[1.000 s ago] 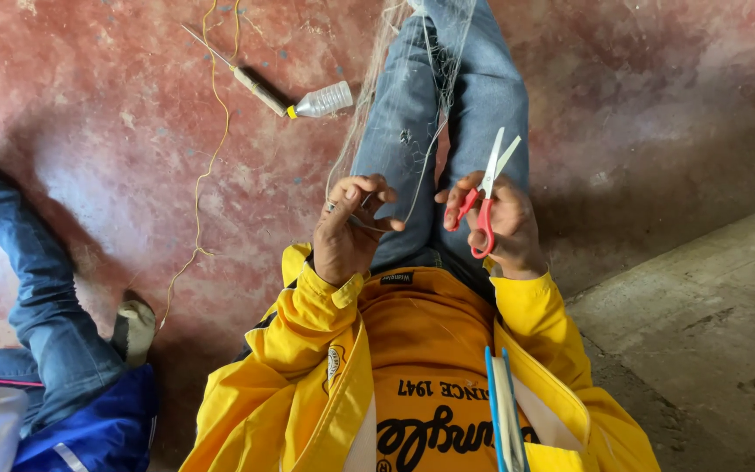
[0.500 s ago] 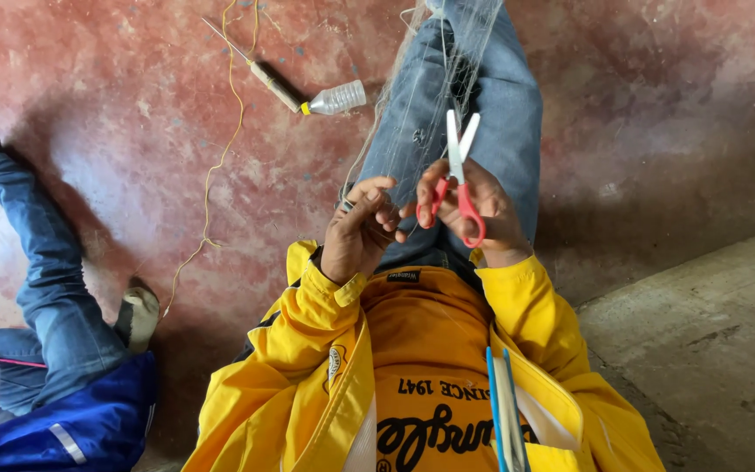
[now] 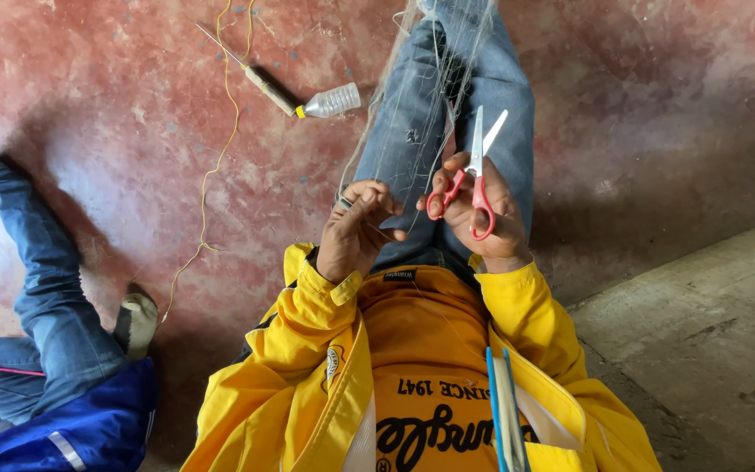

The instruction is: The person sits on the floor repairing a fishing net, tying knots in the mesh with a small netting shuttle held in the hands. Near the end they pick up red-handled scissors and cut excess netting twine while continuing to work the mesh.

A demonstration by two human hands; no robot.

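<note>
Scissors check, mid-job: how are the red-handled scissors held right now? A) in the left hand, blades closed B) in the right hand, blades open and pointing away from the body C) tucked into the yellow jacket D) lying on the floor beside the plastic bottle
B: the right hand grips the red-handled scissors with blades parted, tips pointing up the legs, while the left hand pinches fine net threads.

Both arms, in yellow sleeves, reach toward twelve o'clock from the body, elbows bent, wrists close together over the lap. The left hand (image 3: 356, 232) has its fingers curled inward, thumb and forefinger pinched together. The right hand (image 3: 481, 214), at its three o'clock, keeps a closed grip, fingers folded, knuckles up.
</note>
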